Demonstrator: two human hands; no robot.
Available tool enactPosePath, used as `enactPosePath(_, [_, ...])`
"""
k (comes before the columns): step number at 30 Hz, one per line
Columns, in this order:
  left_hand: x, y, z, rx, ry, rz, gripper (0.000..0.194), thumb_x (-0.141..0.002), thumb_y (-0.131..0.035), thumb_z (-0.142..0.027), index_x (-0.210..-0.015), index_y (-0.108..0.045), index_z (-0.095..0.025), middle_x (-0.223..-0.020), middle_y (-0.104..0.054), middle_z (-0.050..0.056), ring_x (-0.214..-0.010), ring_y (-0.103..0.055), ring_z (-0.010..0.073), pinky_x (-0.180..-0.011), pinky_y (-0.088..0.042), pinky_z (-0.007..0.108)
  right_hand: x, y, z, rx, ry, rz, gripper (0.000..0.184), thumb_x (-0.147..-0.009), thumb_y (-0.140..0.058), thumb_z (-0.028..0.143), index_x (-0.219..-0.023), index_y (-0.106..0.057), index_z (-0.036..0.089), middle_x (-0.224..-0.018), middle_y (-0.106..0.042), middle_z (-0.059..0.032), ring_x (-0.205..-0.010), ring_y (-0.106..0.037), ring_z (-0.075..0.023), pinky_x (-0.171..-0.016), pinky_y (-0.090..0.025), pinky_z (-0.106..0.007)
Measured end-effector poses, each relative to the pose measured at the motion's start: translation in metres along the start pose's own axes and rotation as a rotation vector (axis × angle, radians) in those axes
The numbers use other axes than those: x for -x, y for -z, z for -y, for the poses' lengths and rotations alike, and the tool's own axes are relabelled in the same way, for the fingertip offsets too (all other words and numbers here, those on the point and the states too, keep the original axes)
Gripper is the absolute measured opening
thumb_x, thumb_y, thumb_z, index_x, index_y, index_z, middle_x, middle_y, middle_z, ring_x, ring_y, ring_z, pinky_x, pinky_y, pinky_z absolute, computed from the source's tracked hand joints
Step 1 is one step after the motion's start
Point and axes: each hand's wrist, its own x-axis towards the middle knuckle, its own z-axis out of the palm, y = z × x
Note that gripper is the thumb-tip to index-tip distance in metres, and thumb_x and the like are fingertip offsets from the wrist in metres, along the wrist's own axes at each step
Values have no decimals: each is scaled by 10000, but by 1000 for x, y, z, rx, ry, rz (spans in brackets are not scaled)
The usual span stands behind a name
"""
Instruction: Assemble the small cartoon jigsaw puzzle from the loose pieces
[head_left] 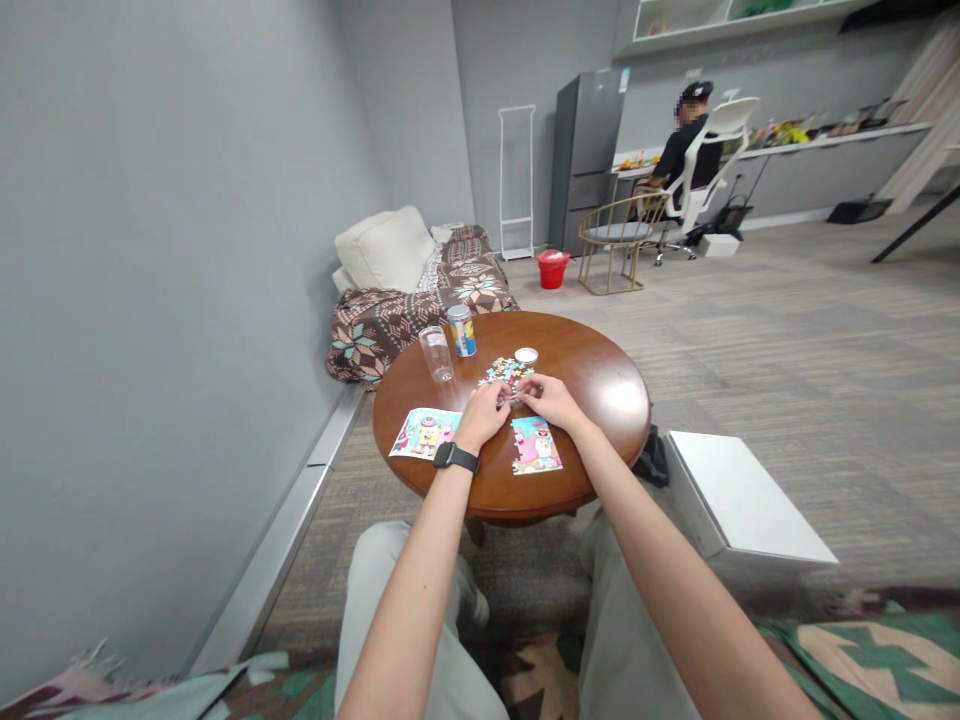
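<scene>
My left hand point(484, 412), a black watch on its wrist, has its fingers curled in at the near edge of a heap of loose jigsaw pieces point(504, 371). Whatever lies between those fingertips is too small to make out. Close by on the right, my right hand point(551, 399) pinches what looks like a jigsaw piece, partly hidden by the fingers. Below it lies a partly assembled jigsaw section point(537, 447) with pink figures and a jagged left edge. A printed cartoon picture sheet point(421, 434) lies left of my left wrist, which overlaps its right side.
On the round wooden table point(596, 355) stand a clear glass point(436, 355) and a printed can point(462, 332); a round white lid point(526, 355) lies behind the heap. A white box point(750, 495) is on the floor at right. Someone sits on an office chair point(727, 130) farther back.
</scene>
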Motion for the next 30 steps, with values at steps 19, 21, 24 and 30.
enactPosePath(19, [-2, 1, 1, 45, -1, -27, 116, -916, -546, -102, -930, -598, -206, -1011, -723, 52, -985, -664, 208, -939, -489, 360, 1, 0, 3, 20, 25, -5, 168, -744, -617, 126, -862, -710, 201, -721, -699, 12, -659, -631, -139, -700, -515, -266])
enactPosePath(21, [-3, 1, 2, 48, -5, -24, 105, -919, -548, -109, -927, -595, -203, -995, -724, 54, -972, -667, 209, -934, -491, 361, 1, 1, 3, 48, 28, -31, 168, -766, -602, 149, -874, -719, 203, -691, -670, 16, -645, -603, -141, -679, -498, -265])
enactPosePath(24, [-3, 1, 2, 50, -9, -29, 94, -921, -552, -119, -924, -595, -202, -1002, -727, 57, -974, -666, 209, -933, -492, 362, 1, 0, 1, 61, 39, -36, 164, -765, -612, 157, -877, -723, 206, -716, -673, 10, -664, -600, -145, -705, -498, -275])
enactPosePath(30, [-2, 2, 1, 47, -2, -34, 102, -920, -548, -116, -928, -593, -208, -1018, -725, 54, -997, -664, 209, -947, -492, 370, 0, -1, -3, 35, 45, 11, 208, -722, -624, 110, -882, -717, 203, -756, -697, 8, -682, -617, -140, -736, -512, -271])
